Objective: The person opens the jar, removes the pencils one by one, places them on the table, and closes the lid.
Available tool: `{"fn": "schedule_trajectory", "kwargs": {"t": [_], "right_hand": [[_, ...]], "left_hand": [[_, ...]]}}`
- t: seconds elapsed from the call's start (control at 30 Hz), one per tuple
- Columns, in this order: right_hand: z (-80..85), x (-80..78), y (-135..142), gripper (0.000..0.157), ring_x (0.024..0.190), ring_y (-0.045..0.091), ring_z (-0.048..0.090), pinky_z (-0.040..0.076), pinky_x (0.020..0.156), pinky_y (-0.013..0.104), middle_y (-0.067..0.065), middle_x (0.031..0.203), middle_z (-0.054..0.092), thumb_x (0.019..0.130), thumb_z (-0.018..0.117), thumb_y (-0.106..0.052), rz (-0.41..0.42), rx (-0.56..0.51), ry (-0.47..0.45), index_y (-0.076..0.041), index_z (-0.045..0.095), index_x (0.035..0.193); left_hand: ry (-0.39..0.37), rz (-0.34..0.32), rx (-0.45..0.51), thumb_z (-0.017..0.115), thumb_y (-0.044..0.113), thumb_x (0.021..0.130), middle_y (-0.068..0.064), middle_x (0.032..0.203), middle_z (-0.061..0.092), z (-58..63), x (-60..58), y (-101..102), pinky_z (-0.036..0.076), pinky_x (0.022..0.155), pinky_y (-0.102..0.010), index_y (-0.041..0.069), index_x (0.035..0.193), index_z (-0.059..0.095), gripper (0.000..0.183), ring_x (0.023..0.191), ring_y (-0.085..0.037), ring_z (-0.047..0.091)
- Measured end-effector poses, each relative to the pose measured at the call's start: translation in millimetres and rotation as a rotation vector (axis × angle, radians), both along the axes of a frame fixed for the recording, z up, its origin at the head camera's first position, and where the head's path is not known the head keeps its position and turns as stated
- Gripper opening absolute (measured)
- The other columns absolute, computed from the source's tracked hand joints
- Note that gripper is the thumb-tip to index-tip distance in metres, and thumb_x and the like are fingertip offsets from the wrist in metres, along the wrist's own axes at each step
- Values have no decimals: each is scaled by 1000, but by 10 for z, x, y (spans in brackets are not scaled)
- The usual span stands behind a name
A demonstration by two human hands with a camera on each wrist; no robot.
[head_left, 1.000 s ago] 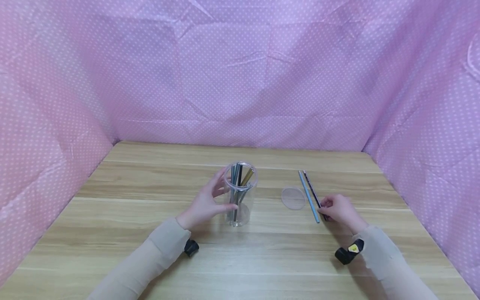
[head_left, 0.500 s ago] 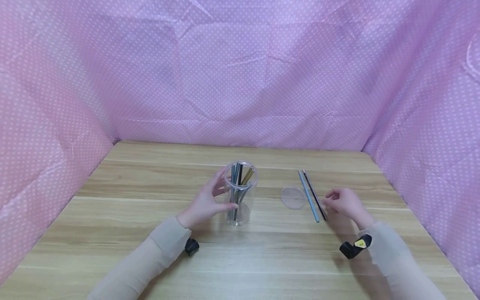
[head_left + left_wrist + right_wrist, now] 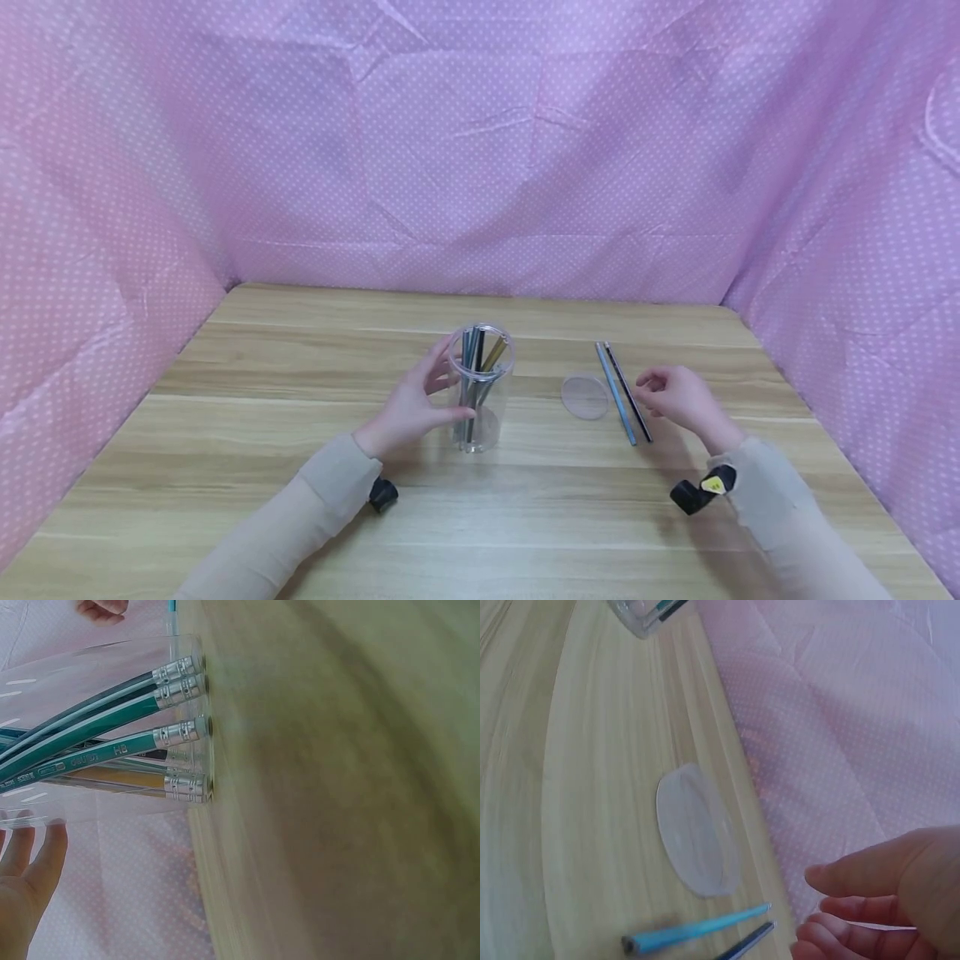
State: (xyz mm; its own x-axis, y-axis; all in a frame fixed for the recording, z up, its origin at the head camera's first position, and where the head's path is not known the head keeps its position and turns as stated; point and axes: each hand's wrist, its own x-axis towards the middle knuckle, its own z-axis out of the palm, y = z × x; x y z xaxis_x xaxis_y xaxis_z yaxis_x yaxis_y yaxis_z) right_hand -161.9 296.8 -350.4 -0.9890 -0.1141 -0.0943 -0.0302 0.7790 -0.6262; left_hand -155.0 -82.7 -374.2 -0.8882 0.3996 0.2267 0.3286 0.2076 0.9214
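Observation:
My left hand [image 3: 405,410] holds a clear plastic jar [image 3: 489,435] upright on the table, with the thumb at its near side and the fingers round the far side. Inside lean several pencils [image 3: 105,720], green, dark and yellow, their metal-banded ends resting at the bottom. Two pencils lie almost parallel on the right, one light blue [image 3: 617,396] and one black [image 3: 629,393]. Just right of the black one, my right hand [image 3: 686,404] hovers with loosely curled fingers and nothing in them. A round clear lid [image 3: 585,397] lies flat between the jar and the loose pencils.
The wooden table [image 3: 480,533] ends at the back against a pink dotted cloth [image 3: 480,167], which also hangs along both sides. A black wrist camera [image 3: 692,496] sits low under the right wrist.
My right hand has let go of the black pencil's near end, drawn off to the right, and then moved farther up the table beside it. The left hand and jar stay put.

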Motion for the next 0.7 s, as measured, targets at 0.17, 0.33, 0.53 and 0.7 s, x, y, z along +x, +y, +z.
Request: {"fn": "schedule_trajectory", "kwargs": {"t": [0.17,0.33,0.53,0.7], "right_hand": [[59,-47,-145,22,62,13,62,56,56,25,7,77,66,86,65,-12,43,20,44,6,63,98],[140,-72,-329,24,65,12,60,52,56,23,7,79,66,86,66,-14,97,42,86,5,64,100],[320,-107,-632,24,77,15,59,50,67,27,7,85,67,85,68,-17,170,44,164,1,67,100],[524,-131,-897,20,76,15,61,52,68,27,7,84,67,85,69,-16,227,7,228,-1,67,98]], "left_hand": [[-24,5,0,82,11,71,-14,144,43,-1,-5,1,48,100,-46,32,150,20,103,123,-38,52],[-13,1,-2,82,11,71,-16,143,43,0,-6,2,49,99,-45,28,151,19,104,123,-38,52],[-13,1,-1,82,11,71,-15,144,43,3,1,-2,50,97,-46,29,151,19,103,123,-38,51],[-23,0,6,82,11,71,-15,145,42,-5,-1,0,51,96,-44,30,151,19,103,123,-38,51]]}}
